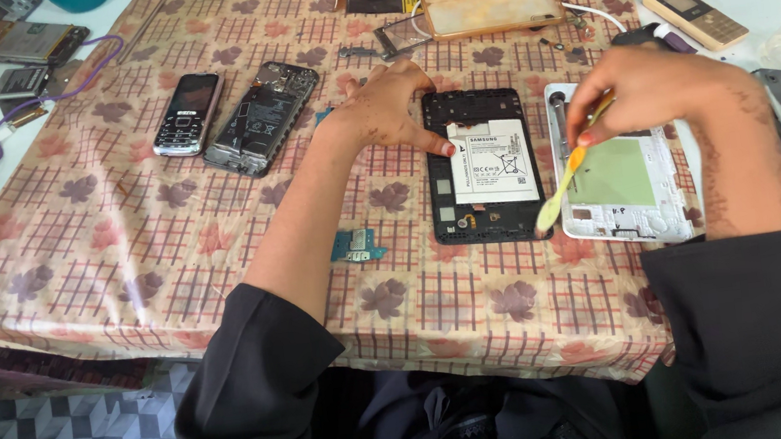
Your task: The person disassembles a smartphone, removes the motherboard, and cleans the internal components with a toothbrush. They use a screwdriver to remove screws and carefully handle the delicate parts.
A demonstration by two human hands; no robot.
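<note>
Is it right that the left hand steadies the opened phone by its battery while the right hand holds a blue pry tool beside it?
Not quite: the pry tool is yellow, not blue, as the head view shows. The rest holds: the left hand steadies the opened phone by its battery, and the right hand holds the tool beside it.

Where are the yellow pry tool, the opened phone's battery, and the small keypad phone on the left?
yellow pry tool (561, 191), head view, on its shaft near the tip.
battery (493, 162), head view, middle of its white face.
keypad phone (187, 114), head view, between screen and keys.
</note>
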